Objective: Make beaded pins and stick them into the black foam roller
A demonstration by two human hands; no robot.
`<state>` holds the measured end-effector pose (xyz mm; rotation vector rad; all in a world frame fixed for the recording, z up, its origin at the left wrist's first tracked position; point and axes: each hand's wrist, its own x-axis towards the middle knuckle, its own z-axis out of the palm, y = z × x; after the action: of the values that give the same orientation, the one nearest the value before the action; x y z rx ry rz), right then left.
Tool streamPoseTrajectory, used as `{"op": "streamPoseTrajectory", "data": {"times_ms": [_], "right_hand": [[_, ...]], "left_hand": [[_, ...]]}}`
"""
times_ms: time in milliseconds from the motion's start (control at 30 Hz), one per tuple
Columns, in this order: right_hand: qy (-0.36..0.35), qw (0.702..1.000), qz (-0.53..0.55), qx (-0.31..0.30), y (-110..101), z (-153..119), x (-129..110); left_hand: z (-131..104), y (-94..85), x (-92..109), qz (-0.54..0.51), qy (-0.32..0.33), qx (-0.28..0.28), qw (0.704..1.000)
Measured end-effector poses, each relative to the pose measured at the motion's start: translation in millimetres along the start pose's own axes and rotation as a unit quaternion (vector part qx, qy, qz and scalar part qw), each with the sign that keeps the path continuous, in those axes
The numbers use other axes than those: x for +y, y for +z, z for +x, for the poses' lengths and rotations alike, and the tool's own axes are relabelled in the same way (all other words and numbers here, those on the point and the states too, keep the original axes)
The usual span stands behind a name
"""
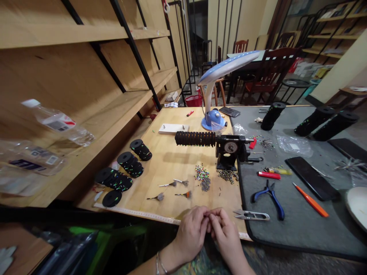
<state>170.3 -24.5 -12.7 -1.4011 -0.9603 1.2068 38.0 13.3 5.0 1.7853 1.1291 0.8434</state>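
Both hands meet at the table's front edge, fingertips pinched together. My left hand (pixel 190 231) and my right hand (pixel 225 233) are closed, and whatever sits between the fingers is too small and hidden to make out. Just beyond them lie a pile of colourful beads (pixel 202 173), small grey metal pieces (pixel 205 185) and brass-coloured bits (pixel 228 175). Several feathered pieces (pixel 183 194) rest to the left of the beads. Behind these stands a black clamp device (pixel 229 151) with a dark ribbed roll (pixel 195 138) on its shaft. Thread snips (pixel 252 215) lie right of my right hand.
Black spools (pixel 114 179) stand along the left edge, with more dark rolls (pixel 273 116) at the back right. A blue lamp (pixel 213 119) rises behind the clamp. On the grey mat (pixel 269 233) are pliers (pixel 269 196), an orange pen-like tool (pixel 311 200) and a phone (pixel 311 177).
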Motion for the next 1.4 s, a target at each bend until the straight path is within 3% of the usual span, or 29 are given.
{"op": "streamPoseTrajectory", "data": {"times_ms": [133, 333, 433, 567, 700, 1000, 1233, 1400], "right_hand": [[-0.016, 0.999, -0.04, 0.008, -2, 2, -2], [-0.045, 0.994, -0.099, 0.006, -5, 2, -1], [-0.074, 0.985, -0.157, -0.002, -5, 1, 1], [-0.115, 0.969, -0.217, 0.01, -7, 1, 4], [-0.155, 0.954, -0.255, 0.002, -6, 2, 2], [-0.182, 0.946, -0.269, -0.011, -5, 4, -3], [-0.192, 0.931, -0.311, -0.004, -5, 1, 3], [-0.216, 0.911, -0.352, -0.013, -6, 1, 0]], "left_hand": [[1, 0.8, 0, -0.073, -0.055, 0.021, 0.996], [11, -2.0, 11, -0.274, -0.169, -0.04, 0.946], [14, -3.4, 14, -0.258, -0.162, -0.054, 0.951], [17, -3.6, 13, -0.213, -0.147, -0.03, 0.965], [20, -5.4, 12, -0.247, -0.168, -0.034, 0.954], [16, -10.4, 10, -0.311, -0.199, -0.026, 0.929], [12, -3.5, 9, -0.282, -0.168, -0.037, 0.944], [18, -4.1, 6, -0.297, -0.169, -0.01, 0.94]]}}
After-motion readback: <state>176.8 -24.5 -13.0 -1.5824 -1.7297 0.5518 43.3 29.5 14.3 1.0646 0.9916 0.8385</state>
